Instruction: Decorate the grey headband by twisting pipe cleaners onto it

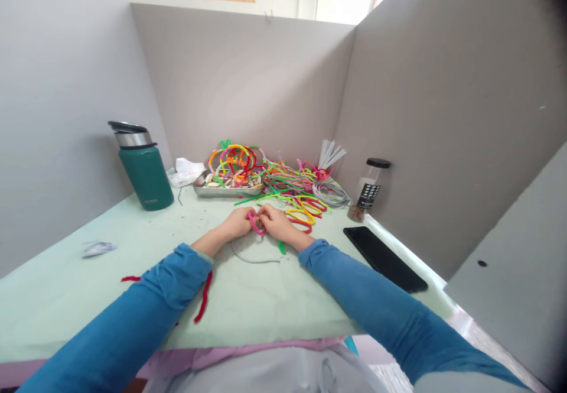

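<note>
Close together over the middle of the table, both of my hands pinch one pink pipe cleaner (256, 226), bent into a small curve. My left hand (239, 224) grips it from the left, fingers closed. My right hand (275, 223) has its fingertips closed on the other side, almost touching the left. Just below, a thin grey wire (254, 260) lies curved on the cloth. A short green piece of pipe cleaner (282, 248) rests near my right wrist, and a red piece (204, 298) lies beside my left sleeve. The fingers partly hide the pink piece.
Behind my hands stands a metal tray (228, 192) with pipe-cleaner rings and bits. Right of it are a heap of pipe cleaners (287, 177), a wire coil (331, 194), a clear jar (367, 195) and a black phone (384, 259). A green bottle (146, 175) stands left; grey partitions enclose the table.
</note>
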Tool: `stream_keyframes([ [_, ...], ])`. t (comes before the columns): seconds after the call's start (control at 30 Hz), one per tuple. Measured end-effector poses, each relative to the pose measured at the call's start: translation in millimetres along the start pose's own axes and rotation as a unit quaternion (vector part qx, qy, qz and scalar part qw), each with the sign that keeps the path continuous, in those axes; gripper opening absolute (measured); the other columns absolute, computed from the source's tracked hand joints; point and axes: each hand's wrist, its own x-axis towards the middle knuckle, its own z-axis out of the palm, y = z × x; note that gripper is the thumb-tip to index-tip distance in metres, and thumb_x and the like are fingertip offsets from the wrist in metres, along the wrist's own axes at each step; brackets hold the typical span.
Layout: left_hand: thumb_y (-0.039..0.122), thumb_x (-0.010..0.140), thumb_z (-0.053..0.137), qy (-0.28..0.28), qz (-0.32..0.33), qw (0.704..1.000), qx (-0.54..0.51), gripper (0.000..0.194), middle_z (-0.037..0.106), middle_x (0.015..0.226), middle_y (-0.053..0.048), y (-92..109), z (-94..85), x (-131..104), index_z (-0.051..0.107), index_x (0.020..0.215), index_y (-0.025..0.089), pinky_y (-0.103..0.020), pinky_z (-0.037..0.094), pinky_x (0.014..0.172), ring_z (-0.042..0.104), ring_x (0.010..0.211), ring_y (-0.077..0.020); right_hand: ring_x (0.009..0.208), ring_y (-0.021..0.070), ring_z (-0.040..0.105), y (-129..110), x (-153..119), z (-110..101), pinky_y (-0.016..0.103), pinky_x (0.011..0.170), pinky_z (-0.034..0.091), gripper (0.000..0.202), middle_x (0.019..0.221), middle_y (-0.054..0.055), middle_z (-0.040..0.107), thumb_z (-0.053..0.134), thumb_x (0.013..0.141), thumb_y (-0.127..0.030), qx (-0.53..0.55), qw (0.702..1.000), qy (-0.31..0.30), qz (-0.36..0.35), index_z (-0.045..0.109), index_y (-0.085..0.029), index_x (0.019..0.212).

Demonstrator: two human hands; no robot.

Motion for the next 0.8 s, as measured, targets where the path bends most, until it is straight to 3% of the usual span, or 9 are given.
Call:
stream_keyframes([
  [0.8, 0.026, 0.078, 0.048, -0.012, -0.007, 1.0, 0.01, 0.013, 0.044, 0.041, 0.006, 5.8, -2.4, -3.0, 0.056, 0.075, 0.016, -0.02, 0.029, 0.043, 0.042, 0.039, -0.0101, 0.07, 0.0138, 0.054, 0.9, 1.0, 0.9, 0.024, 0.065, 0.039, 0.013, 0.076, 0.0, 0.061, 0.042, 0.078, -0.014, -0.013, 1.0, 0.002, 0.001, 0.054, -0.02, 0.083],
])
